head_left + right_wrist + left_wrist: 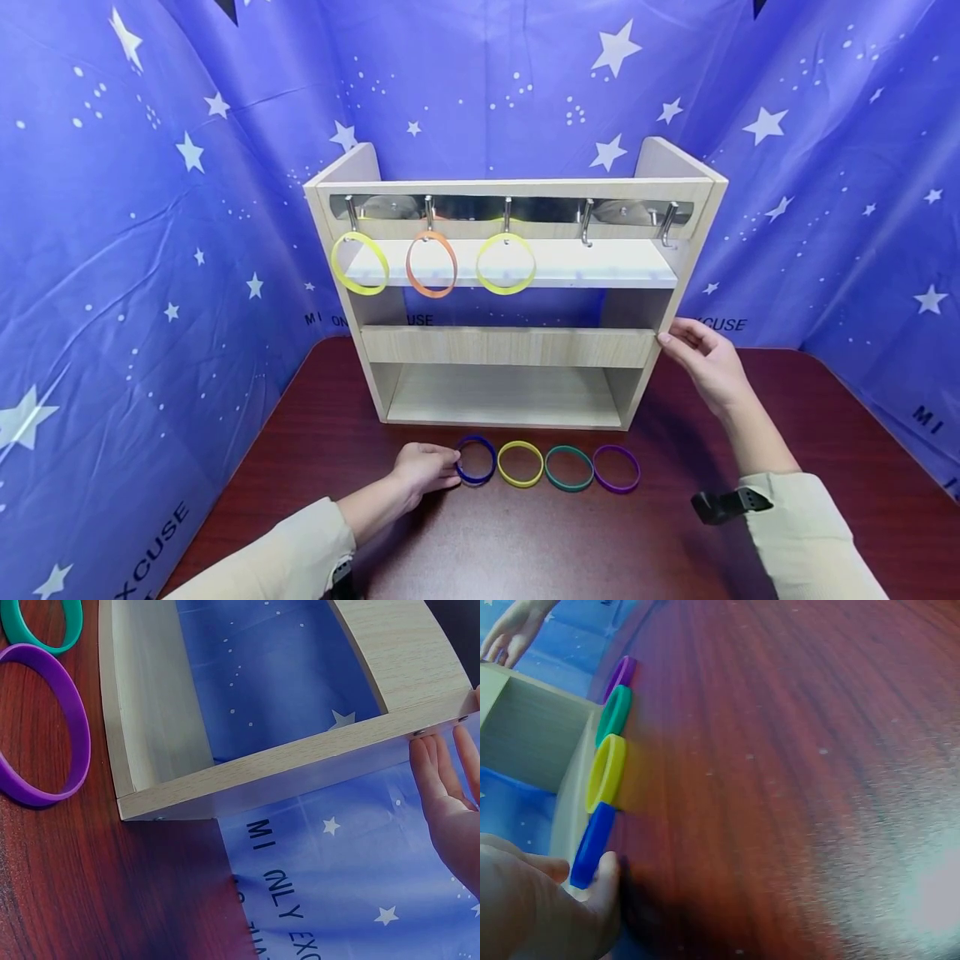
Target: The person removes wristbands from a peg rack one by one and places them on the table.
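Four silicone rings lie in a row on the dark red table [525, 542] in front of a wooden rack [510, 346]: blue [494, 460], yellow [521, 483], teal [569, 487] and purple [617, 490]. My left hand [448, 467] pinches the left side of the blue ring [592, 844] between thumb and fingers [604, 877]. My right hand [678, 333] rests with straight fingers [442, 772] against the rack's right side panel [300, 754]. On the rack's hooks hang a yellow ring [363, 292], an orange ring [432, 294] and another yellow ring [506, 292].
Two metal hooks [586, 225] [667, 223] at the rack's right end carry nothing. A blue star-printed cloth [150, 250] closes in the table at the back and both sides. The rack stands at the table's far edge, with bare tabletop in front of the rings.
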{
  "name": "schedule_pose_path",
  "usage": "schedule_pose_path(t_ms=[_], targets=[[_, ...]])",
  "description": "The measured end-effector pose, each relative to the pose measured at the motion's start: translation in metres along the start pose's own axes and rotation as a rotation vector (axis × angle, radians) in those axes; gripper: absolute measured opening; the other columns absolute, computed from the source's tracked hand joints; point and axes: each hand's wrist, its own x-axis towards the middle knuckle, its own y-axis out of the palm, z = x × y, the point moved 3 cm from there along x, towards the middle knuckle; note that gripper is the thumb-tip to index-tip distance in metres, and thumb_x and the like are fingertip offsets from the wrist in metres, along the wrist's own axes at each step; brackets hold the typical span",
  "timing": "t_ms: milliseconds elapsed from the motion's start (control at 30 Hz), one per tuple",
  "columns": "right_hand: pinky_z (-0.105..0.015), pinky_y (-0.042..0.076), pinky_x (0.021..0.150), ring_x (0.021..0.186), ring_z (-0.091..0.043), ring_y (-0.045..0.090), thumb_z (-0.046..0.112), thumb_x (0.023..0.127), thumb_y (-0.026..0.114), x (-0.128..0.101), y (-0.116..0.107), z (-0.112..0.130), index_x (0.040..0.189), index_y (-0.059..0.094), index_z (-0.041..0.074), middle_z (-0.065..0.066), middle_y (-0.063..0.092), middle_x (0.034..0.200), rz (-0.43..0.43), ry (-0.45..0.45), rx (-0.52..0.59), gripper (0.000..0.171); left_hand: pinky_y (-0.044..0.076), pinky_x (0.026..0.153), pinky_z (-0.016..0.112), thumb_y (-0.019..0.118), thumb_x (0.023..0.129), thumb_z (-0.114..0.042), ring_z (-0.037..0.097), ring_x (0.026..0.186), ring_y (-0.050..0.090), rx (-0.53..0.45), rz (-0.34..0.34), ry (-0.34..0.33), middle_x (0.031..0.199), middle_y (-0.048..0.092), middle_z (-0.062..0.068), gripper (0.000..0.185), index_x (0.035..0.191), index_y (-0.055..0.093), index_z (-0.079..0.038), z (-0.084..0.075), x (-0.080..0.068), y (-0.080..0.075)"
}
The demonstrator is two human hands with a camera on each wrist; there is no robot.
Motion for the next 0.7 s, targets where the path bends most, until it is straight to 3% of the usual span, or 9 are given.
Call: schedule_pose_path(t_ms=[400, 700], targets=[[-0.007, 0.053, 0.077, 0.083, 0.005, 0.060, -0.001, 0.091, 0.060, 0.000, 0.000, 0.000, 0.097, 0.066, 0.022, 0.015, 0.065, 0.088, -0.011, 0.005, -0.021, 0.025, 0.063, 0.072, 0.032, 0.057, 0.088, 0.002, 0.018, 0.072, 0.068, 0.059, 0.023, -0.027, 0.096, 0.069, 0.033, 0.024, 0.106, 0.057, 0.018, -0.011, -0.003, -0.006], [-0.007, 0.053, 0.079, 0.084, 0.005, 0.061, -0.002, 0.091, 0.059, 0.000, -0.001, -0.002, 0.098, 0.066, 0.022, 0.015, 0.066, 0.089, -0.002, 0.001, -0.015, 0.026, 0.063, 0.074, 0.033, 0.058, 0.089, 0.000, 0.018, 0.072, 0.068, 0.085, 0.031, -0.067, 0.096, 0.070, 0.030, 0.030, 0.112, 0.053, 0.018, -0.013, -0.006, -0.011]])
